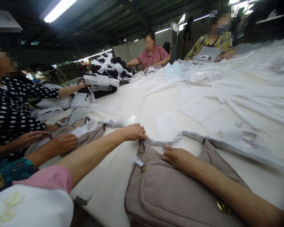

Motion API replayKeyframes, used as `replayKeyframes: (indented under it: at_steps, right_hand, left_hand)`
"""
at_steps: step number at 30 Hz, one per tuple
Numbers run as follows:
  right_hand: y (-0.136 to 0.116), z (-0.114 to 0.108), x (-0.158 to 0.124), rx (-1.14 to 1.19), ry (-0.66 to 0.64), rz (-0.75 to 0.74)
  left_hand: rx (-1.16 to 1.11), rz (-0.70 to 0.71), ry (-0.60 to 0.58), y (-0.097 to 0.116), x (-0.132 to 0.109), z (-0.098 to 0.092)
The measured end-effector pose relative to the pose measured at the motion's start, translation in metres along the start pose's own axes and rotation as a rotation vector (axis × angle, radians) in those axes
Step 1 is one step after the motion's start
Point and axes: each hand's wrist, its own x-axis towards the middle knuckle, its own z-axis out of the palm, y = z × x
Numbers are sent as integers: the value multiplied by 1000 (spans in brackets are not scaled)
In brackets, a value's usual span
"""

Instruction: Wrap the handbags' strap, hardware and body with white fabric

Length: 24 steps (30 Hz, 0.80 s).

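A taupe corduroy shoulder bag (180,192) lies in front of me, with a curved front pocket, a brass-coloured zip end and a gold metal plate. Its strap (196,136), wrapped in whitish film, runs along the far side of the bag. My left hand (135,132) is closed at the bag's upper left corner, around the strap's end; the fingertips are partly hidden. My right hand (180,159) lies over the bag's upper edge, fingers together and bent onto the fabric, thumb hidden.
White paper sheets (166,124) and long white strips (243,115) lie across the table. At left, co-workers' hands (63,143) work on another taupe bag (94,136). A pile of dark wrapped goods (106,71) stands behind. Two people sit across the table.
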Motion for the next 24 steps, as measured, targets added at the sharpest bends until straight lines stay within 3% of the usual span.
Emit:
replayKeyframes:
  at_steps: [3, 6, 9, 11, 15, 18, 21, 24]
  right_hand:
    - [1, -1, -1, -5, 24, 4]
    - [2, -3, -2, -35, 53, 36]
    - [1, -2, 1, -44, 52, 91]
    - [1, -3, 4, -50, 61, 142]
    - [-7, -23, -9, -77, 137, 235]
    - [-24, -51, -59, -92, 323, 248]
    - [-54, -59, -138, -101, 574, 152]
    - [-86, -28, -205, -207, 466, -20]
  left_hand:
    - [-43, -99, 46, 36, 3, -13]
    - [-195, -263, 244, 111, 0, -30]
    - [-313, -147, 310, 179, -11, -34]
    - [-324, -102, 310, 198, -17, -32]
    - [-303, -161, 341, 198, -26, -35]
    - [-308, -201, 427, 215, -41, -42]
    - [-295, -266, 515, 248, -57, -36]
    - [-265, -373, 605, 268, -58, -20]
